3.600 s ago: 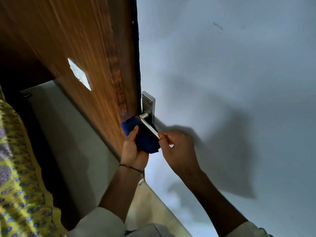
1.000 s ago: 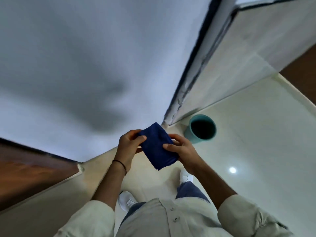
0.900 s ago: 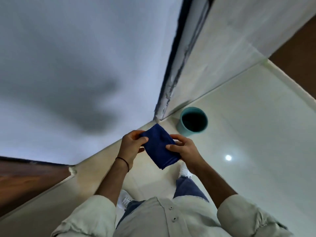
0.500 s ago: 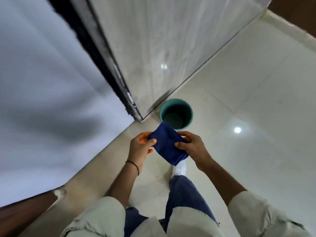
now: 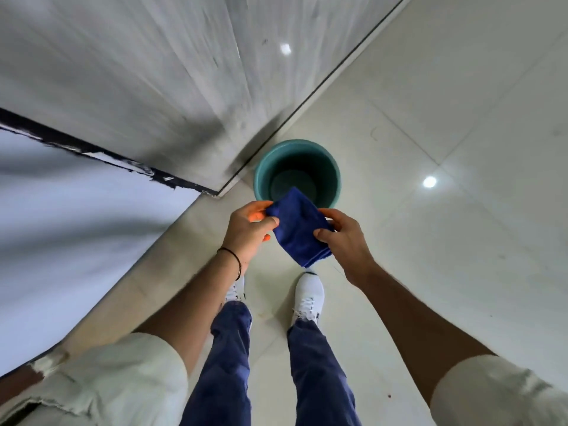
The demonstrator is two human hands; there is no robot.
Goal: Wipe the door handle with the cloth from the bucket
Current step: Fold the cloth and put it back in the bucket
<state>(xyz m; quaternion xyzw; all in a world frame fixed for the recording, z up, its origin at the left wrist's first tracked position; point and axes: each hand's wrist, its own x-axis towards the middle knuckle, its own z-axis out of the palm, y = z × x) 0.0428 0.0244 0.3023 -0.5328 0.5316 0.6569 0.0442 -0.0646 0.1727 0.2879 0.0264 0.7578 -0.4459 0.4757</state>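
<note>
Pale floor [image 5: 461, 272] — folded cloth [image 5: 299, 230] hides bucket [image 5: 261, 176] rim's near edge.

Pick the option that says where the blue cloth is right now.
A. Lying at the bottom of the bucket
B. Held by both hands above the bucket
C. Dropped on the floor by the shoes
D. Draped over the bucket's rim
B: the cloth is pinched between the left hand and right hand, folded, in the air over the near rim of the bucket.
</note>
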